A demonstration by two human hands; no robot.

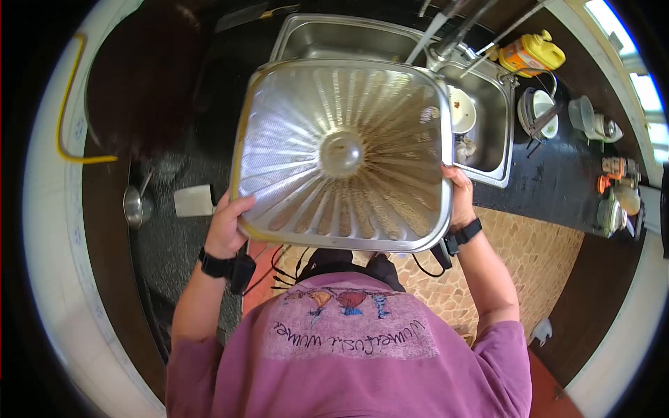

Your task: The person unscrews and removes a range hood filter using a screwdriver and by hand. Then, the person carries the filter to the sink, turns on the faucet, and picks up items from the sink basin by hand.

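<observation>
A large rectangular metal tray (pixel 300 202) with rounded corners is held up in front of me. Ridges fan out from a round hollow in its middle, and brownish patches show on its right and lower parts. My left hand (pixel 228 224) is closed on its lower left edge, thumb over the rim. On the right side, my right hand (pixel 460 196) grips the rim, with most of its fingers hidden behind the tray. Behind the tray lies the double steel sink (pixel 496 150), partly covered by it. A white bowl (pixel 463 111) sits in the right basin.
A yellow jug (pixel 533 54) and stacked bowls (pixel 545 111) stand right of the sink. Jars (pixel 617 209) line the far right counter. To the left are a steel ladle or pan (pixel 135 206), a whitish flat piece (pixel 194 201) and a large dark round shape (pixel 143 83).
</observation>
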